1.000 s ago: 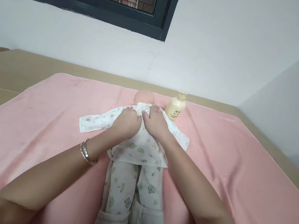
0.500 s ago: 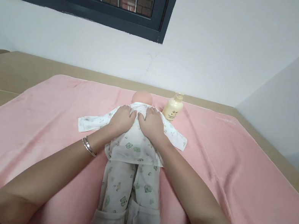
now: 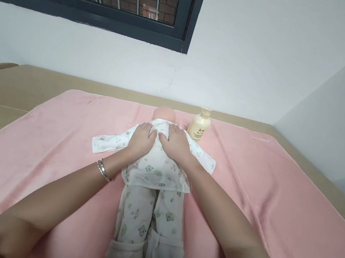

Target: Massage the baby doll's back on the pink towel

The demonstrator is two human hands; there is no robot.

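Observation:
A baby doll [image 3: 165, 113] in a white printed top [image 3: 160, 172] and matching trousers [image 3: 137, 214] lies on a pink blanket [image 3: 251, 174], its head away from me and its face not visible. My left hand [image 3: 141, 140] rests flat on the left side of the doll's upper back, thumb spread inward. Opposite it, my right hand [image 3: 175, 143] lies on the right side in the same way, the two thumbs close but apart. Neither hand grips anything. The doll's sleeves stretch out to both sides, and its trouser cuffs are turned up.
A pale yellow bottle [image 3: 199, 126] stands on the blanket just right of the doll's shoulder. Wooden surface [image 3: 0, 83] shows around the blanket. Behind are a white wall [image 3: 240, 47] and a dark-framed window [image 3: 183, 11] with bars outside.
Both hands stay on the doll's upper back, with only a very slight shift of the fingers. The whole view has tilted a little, so the window sits slightly lower.

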